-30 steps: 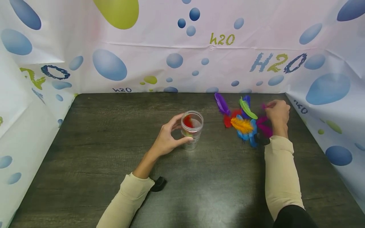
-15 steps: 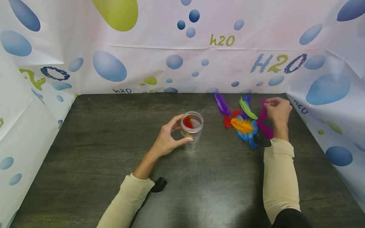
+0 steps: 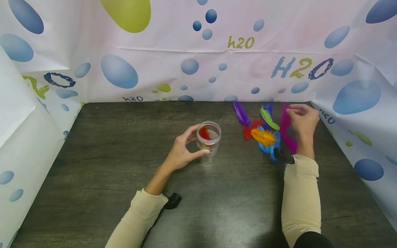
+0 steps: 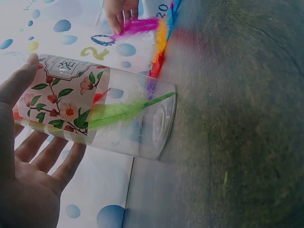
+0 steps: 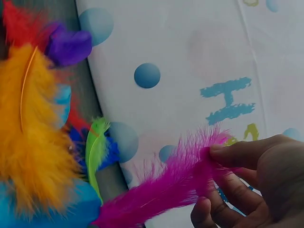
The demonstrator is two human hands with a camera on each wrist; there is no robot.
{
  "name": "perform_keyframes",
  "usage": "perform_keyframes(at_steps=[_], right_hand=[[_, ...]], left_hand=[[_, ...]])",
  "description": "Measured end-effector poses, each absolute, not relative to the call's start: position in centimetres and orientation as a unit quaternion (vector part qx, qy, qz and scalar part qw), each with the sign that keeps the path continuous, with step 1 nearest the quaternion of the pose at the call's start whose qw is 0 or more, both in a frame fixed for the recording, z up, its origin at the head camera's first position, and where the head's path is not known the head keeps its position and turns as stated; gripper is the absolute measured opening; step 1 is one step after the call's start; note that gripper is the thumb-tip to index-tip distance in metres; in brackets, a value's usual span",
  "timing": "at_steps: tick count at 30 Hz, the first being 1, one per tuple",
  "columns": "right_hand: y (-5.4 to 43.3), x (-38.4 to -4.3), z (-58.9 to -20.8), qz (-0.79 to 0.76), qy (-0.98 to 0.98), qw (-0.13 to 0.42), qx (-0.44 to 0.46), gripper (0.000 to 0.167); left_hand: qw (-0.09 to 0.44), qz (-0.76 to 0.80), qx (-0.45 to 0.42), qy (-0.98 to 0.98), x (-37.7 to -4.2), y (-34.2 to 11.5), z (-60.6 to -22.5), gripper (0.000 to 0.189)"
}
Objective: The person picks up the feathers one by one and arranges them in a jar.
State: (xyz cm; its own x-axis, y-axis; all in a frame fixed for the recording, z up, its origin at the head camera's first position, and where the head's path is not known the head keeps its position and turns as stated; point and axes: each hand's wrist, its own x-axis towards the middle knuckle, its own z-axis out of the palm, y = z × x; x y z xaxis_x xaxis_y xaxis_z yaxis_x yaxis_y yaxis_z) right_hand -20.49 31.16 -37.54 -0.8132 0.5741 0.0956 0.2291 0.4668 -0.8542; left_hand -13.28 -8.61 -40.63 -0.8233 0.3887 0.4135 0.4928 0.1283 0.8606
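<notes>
My left hand [image 3: 183, 151] grips an upright clear jar [image 3: 214, 152], its thumb in front and its fingers behind. In the left wrist view, the jar bears a floral label [image 4: 59, 97]. A green feather [image 4: 118, 113] stands inside it, and a red feather [image 3: 204, 132] shows through the open mouth. At the far right, my right hand [image 3: 303, 120] pinches the tip of a magenta feather [image 5: 156, 187] between thumb and fingers. The feather hangs down from the fingertips towards the pile of feathers.
Left of the right hand lie an orange feather [image 3: 263, 136], a light green feather [image 3: 269, 119], a purple feather [image 3: 241, 113], red feathers [image 3: 247, 132] and blue ones [image 3: 274, 148]. A printed sheet [image 3: 161, 62] walls the back and sides of the dark table [image 3: 108, 165].
My right hand has lifted slightly and shifted a little right, drawing the magenta feather up, so more of its length shows. The left hand and the jar have stayed put.
</notes>
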Motion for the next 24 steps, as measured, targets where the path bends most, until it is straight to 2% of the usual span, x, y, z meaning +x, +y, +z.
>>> perform_keyframes(at_steps=[10,17,24], right_hand=[[29.8,-19.7,-36.5,0.536,-0.786,0.230,-0.206,0.010],[28.8,-19.4,-35.4,0.543,-0.779,0.260,-0.173,0.017],[28.4,-19.0,-34.4,0.561,-0.767,0.266,-0.165,0.015]], left_hand=[[0.045,-0.590,-0.295,-0.751,-13.3,-8.6,-40.8,0.079],[0.045,-0.590,-0.294,-0.751,-13.3,-8.6,-40.6,0.079],[0.045,-0.590,-0.294,-0.751,-13.3,-8.6,-40.7,0.080]])
